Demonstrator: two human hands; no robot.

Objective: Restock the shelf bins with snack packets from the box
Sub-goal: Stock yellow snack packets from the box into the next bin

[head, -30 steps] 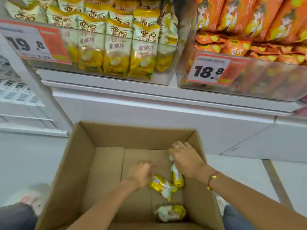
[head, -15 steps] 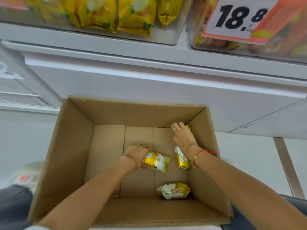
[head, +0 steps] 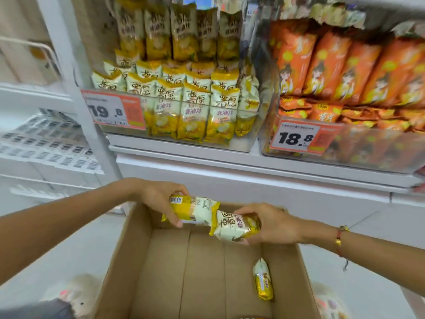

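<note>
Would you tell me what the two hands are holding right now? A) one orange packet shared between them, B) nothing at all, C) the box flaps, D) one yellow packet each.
D: the left hand grips one yellow packet and the right hand grips another, both above the box.

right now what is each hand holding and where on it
Left hand grips one yellow packet at its left end; right hand grips another yellow packet at its right end.

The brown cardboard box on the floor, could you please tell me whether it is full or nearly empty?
Nearly empty: the brown cardboard box shows bare bottom, with one yellow snack packet lying inside.
</note>
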